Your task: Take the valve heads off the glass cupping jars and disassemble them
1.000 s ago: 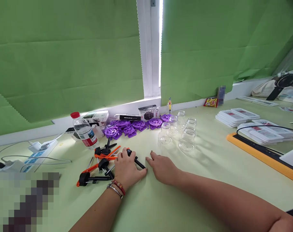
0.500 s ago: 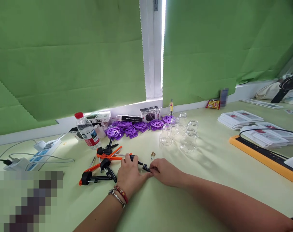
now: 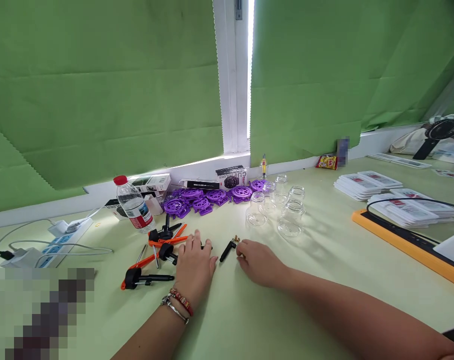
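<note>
Green cloth (image 3: 99, 90) hangs across the whole back, parted at a white window post (image 3: 234, 75), above a pale green table (image 3: 287, 310) that carries everything else. Going down in size: stacks of white cards (image 3: 365, 182) and an orange-edged board (image 3: 407, 240) at the right, a power strip (image 3: 58, 240) with cables at the left, a water bottle (image 3: 134, 206), a row of purple discs (image 3: 208, 196), a cluster of clear jars (image 3: 283, 210), then the heap of black and orange clamp parts (image 3: 155, 255). The left hand (image 3: 194, 267) lies flat, palm down and fingers spread, over the heap's right edge, pressing rather than gripping; whether anything is held under the palm cannot be told. The right hand (image 3: 260, 261) rests on the table with fingers loosely curled, fingertips touching or just beside some small brass bits (image 3: 236, 240); no closed grip on them shows. Between the hands a short black rod (image 3: 227, 251) lies loose and tilted on the table, touched by neither. As a judgement, the work looks barely begun: the parts lie scattered and unjoined, and nothing finished stands apart from the heap. Hard to make out are the brass bits, too small to name, the parts under the left palm, and a blurred patch at the lower left.
</note>
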The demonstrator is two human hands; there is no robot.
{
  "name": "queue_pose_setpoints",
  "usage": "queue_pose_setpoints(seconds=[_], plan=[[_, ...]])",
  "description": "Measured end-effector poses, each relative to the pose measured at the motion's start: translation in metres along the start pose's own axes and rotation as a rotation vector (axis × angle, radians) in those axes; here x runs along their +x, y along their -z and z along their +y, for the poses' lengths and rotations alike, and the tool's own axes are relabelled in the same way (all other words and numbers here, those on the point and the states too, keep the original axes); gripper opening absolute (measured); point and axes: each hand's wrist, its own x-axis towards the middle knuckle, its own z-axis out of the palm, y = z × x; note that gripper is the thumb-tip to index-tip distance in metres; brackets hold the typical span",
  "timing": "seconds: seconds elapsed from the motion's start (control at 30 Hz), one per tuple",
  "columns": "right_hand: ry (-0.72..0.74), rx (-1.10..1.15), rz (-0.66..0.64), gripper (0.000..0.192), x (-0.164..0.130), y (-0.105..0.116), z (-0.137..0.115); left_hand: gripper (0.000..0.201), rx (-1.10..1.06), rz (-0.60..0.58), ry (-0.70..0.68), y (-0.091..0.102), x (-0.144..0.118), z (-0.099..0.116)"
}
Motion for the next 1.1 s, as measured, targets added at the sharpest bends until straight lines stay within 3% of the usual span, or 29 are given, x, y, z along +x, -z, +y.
queue_pose_setpoints(seconds=[0.1,0.2,0.37,0.7,0.8,0.93,1.03,1.1], plan=[[-0.147,0.038,0.05,0.012,0.002,0.009,0.018,0.029,-0.04,0.056,-0.131,-0.001,0.003,0.01],[-0.231,0.048,0.049,0.013,0.004,0.01,0.028,0.022,-0.063,0.034,-0.176,-0.006,0.008,0.018],[-0.141,-0.016,0.048,0.019,0.012,-0.001,0.028,0.019,-0.092,0.05,-0.125,-0.013,0.012,0.013],[-0.004,-0.019,0.058,0.024,0.025,-0.01,0.008,0.021,-0.197,0.096,-0.047,-0.006,0.011,-0.004],[-0.002,0.164,0.085,0.028,0.021,-0.007,0.0,0.02,-0.229,0.138,-0.025,-0.006,0.01,-0.001],[-0.082,0.761,-0.063,0.042,0.007,-0.004,-0.015,0.019,-0.362,0.147,-0.065,-0.001,0.001,0.018],[-0.216,1.095,-0.182,0.033,-0.001,-0.004,-0.016,0.015,-0.549,0.018,-0.134,0.003,-0.008,0.035],[-0.274,1.113,-0.239,0.028,-0.003,-0.002,-0.007,0.014,-0.69,-0.086,-0.166,0.002,-0.011,0.04]])
